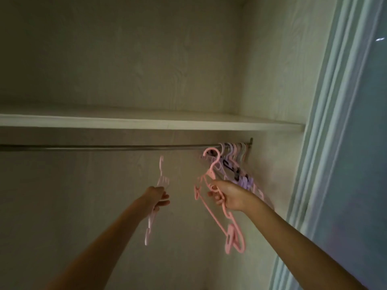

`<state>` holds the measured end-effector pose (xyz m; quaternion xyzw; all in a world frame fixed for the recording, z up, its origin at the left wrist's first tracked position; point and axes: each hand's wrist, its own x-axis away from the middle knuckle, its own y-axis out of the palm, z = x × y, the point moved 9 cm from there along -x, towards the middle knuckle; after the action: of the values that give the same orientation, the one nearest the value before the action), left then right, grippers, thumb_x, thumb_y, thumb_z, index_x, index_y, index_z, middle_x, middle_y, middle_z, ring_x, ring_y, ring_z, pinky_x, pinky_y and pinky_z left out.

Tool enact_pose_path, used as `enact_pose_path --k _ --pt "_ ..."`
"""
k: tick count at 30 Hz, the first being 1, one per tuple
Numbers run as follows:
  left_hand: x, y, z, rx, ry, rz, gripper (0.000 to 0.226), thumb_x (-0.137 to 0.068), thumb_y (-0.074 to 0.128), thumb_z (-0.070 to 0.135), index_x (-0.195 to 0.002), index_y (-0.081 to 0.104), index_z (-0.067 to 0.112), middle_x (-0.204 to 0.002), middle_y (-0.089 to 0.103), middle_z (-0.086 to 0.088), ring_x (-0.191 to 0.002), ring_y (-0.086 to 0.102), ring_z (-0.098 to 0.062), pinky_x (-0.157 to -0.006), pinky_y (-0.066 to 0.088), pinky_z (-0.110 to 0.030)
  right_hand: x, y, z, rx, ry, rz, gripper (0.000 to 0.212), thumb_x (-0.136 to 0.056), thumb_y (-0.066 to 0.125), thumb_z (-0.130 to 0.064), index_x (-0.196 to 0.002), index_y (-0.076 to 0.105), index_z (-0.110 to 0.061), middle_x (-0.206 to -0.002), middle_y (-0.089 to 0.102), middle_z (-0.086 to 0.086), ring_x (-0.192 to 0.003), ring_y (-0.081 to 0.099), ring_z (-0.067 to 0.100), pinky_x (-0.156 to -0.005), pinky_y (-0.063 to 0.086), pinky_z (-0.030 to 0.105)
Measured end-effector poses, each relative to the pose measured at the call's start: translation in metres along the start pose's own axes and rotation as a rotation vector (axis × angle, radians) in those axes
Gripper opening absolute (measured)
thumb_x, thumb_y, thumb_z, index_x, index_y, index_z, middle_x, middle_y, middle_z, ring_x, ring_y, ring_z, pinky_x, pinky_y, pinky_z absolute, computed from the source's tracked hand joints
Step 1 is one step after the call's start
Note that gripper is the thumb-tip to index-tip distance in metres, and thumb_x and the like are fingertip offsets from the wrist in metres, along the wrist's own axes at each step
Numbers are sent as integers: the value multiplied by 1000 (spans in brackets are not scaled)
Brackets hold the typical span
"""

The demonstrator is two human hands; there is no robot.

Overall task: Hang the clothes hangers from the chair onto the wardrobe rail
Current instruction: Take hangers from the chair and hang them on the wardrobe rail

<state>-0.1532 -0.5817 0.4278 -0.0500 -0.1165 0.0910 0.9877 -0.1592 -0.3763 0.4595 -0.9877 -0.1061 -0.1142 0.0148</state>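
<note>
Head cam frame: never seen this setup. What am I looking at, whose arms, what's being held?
There is no robot here. A person wears one wide-angle camera on the head, so you see their own two bare arms reaching up into an open wardrobe.

The left hand grips a pale pink hanger, its hook just below the metal rail. The right hand has its fingers curled round a darker pink hanger, its hook also just short of the rail.

A bunch of hung hangers already sits at the rail's right end, under a white shelf. At the far right is the wardrobe's door frame.
</note>
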Motion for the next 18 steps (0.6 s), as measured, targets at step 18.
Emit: enact_pose_path --k 18 --pt "-125 -20 -4 -11 -118 39 27 -100 35 16 -75 43 12 -73 55 2 -27 52 1 -36 21 -13 -173 29 -7 -178 7 302 25 -103 23 -25 -87 39 -14 -65 33 4 -47 29 11 -25 19 8"
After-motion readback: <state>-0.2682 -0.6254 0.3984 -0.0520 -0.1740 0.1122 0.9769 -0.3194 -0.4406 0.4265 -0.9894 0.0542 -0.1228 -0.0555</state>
